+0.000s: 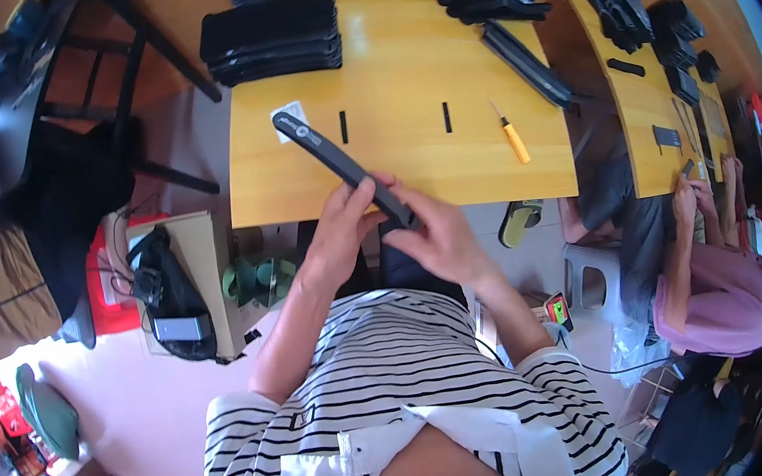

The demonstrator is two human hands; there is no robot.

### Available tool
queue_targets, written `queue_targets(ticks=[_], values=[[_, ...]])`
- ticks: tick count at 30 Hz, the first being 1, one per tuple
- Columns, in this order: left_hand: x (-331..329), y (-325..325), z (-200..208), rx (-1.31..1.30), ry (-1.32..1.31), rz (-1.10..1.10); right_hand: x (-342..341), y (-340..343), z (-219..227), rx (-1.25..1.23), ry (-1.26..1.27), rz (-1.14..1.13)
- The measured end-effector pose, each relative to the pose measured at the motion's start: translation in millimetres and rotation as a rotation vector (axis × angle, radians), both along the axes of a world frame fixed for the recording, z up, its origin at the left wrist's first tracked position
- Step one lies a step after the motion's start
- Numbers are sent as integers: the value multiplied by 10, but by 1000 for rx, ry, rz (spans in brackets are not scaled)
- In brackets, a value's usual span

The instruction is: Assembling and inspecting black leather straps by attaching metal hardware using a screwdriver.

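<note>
Hands [341, 224] [440, 235] grip slanting black bar [328, 153] by yellow table [386, 54].

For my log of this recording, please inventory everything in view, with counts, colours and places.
Table: one, yellow, front
Long piece: one, black, held at centre
Paper: one, white, beneath the long piece's far end
Packet stacks: at least three, black, table's far side
Long strip: one, black, table's right
Thin tool: one, yellow-handled, table's right
Short bars or slots: two, black, mid-table
Side table: at least one, yellow, right
Cardboard box: one, brown, left
Slipper: at least one, green, floor
Stool: one, grey, right
Framed furniture: one, black, upper left
Other people: several, purple, red and brown clothing, both sides
Background clutter: mixed, too small to count
Striped shirt: one, white and black, lower centre
Left hand: one, bare, holding the long piece
Right hand: one, bare, at its near end
</note>
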State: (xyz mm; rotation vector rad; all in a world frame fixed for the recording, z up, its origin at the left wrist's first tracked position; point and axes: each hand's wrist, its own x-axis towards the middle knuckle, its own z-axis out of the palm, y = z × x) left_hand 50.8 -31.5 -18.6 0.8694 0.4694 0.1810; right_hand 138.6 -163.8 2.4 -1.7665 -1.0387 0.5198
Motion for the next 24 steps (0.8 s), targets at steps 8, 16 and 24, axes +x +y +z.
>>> queue_targets(ticks=[8,16,24], values=[[-28,202,-32,-63,-78,15,985,-579,-334,-174,-252,-539],[-100,143,-53,195,31,-86,1507,-520,-749,-458,-748,-614],[-107,33,-66,343,-25,-382,1613,-691,-925,-38,-199,-709]])
